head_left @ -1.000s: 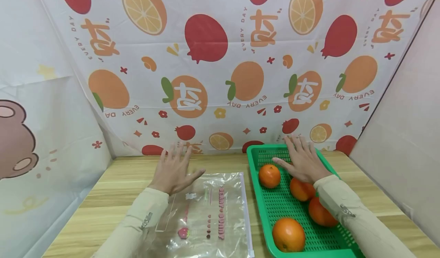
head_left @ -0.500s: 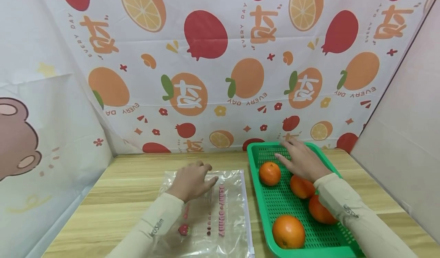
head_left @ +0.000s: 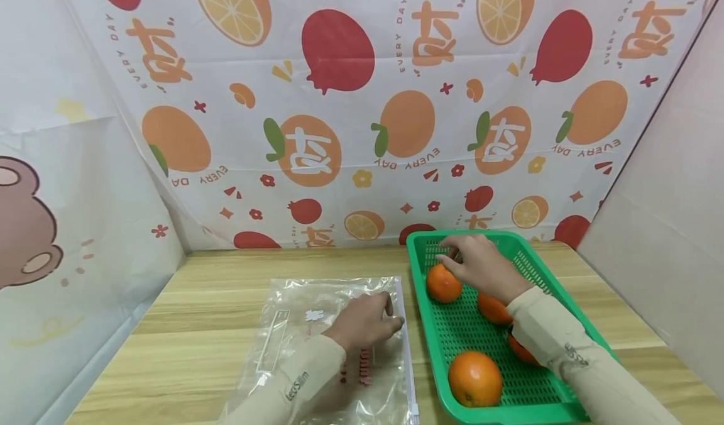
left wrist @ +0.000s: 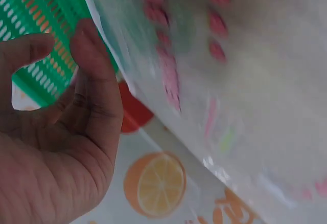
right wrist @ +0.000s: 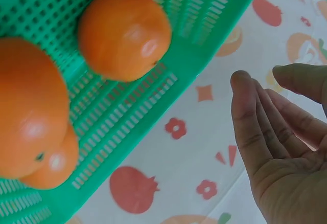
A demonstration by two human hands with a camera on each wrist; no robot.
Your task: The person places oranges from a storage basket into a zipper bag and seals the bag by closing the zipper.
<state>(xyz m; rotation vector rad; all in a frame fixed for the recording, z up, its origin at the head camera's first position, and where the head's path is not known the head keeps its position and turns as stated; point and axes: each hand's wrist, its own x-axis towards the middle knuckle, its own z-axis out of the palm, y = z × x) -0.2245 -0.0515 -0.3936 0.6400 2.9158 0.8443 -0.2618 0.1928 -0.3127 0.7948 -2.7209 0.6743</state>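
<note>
Cloth (head_left: 390, 73), white and fruit-printed, backs your wood-grain worktop (head_left: 209, 305), where a clear plastic zip bag (head_left: 387, 375) lies beside a perforated green plastic basket (head_left: 528, 388). Pink lettering (head_left: 364, 367) partly under your loose, empty left hand (head_left: 364, 321) ends “UNNY”. Your right hand (head_left: 481, 264), likewise empty, hangs above the basket's glossy round orange fruits (head_left: 475, 379).

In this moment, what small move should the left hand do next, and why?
Probably the left hand should pinch the zip edge of the clear bag. In the head view its thumb appears at that edge, and the wrist view shows thumb and fingers apart, holding nothing. The bag lies flat, with no orange visible inside, so lifting its edge seems sensible.
</note>
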